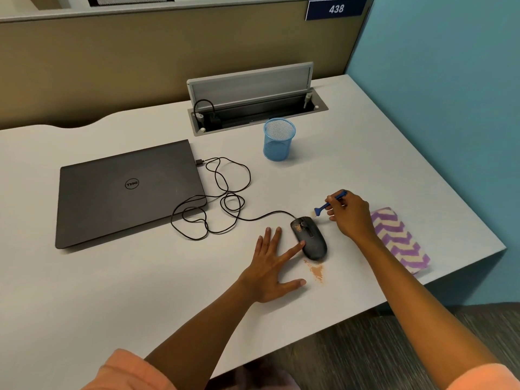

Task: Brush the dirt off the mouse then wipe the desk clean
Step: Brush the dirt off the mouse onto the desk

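Resting flat on the table [84, 291], your left hand [271, 266] is spread wide and empty, its index fingertip touching the left side of the black mouse [309, 238]. Your right hand [349, 215] has its grip closed on a small blue brush [330, 202], pinched between thumb and fingertips, with the pale bristle end pointing down just beside the front right of the mouse; you cannot tell whether the bristles touch it. The mouse sits near the table's front edge, toward the right side, with orange-brown dirt [299, 225] on its front left part and a second patch of dirt on the table [316, 271] just behind it. A purple-and-white zigzag cloth [399, 240] lies near the right edge, partly under your right wrist. The mouse cable [222, 198] loops back to a closed laptop [126, 192] on the left, and a blue mesh cup [278, 139] stands farther back.
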Tool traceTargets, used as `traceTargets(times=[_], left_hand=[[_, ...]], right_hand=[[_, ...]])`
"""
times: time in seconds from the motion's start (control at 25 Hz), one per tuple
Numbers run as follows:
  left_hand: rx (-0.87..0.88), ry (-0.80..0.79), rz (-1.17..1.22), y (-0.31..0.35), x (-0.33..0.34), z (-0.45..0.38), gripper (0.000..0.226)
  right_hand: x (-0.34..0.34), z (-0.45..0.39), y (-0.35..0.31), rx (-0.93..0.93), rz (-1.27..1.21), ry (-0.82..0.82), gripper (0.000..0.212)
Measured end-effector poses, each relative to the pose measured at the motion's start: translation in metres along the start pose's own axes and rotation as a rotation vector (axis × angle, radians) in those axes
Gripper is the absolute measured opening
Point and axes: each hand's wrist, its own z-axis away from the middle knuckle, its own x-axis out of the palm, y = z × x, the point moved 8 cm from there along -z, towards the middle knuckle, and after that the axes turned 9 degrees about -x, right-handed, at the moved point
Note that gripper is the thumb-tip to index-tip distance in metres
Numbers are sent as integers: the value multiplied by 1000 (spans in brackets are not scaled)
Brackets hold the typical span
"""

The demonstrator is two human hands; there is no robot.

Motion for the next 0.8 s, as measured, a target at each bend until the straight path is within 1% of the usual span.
traceTargets(times=[0.12,0.24,0.32,0.44,0.6,0.68,0.8], left_hand=[[2,0,5,0,0,0,85],[3,4,8,0,0,0,85],[1,4,14,-1,0,0,86],[0,-2,6,-1,0,-1,86],[2,17,-10,-1,0,-1,85],[2,14,-17,-1,2,-2,85],[-1,14,-24,-3,4,-3,86]], right_hand=[[6,7,6,8,-74,-75,21],[-9,9,15,23,-20,17,26],[-12,11,14,20,-52,29,27],[-1,22,5,-14,-79,-64,24],[-6,40,12,6,-40,-113,18],[-8,43,9,-5,-20,-99,20],[-7,43,1,-14,-54,-35,26]])
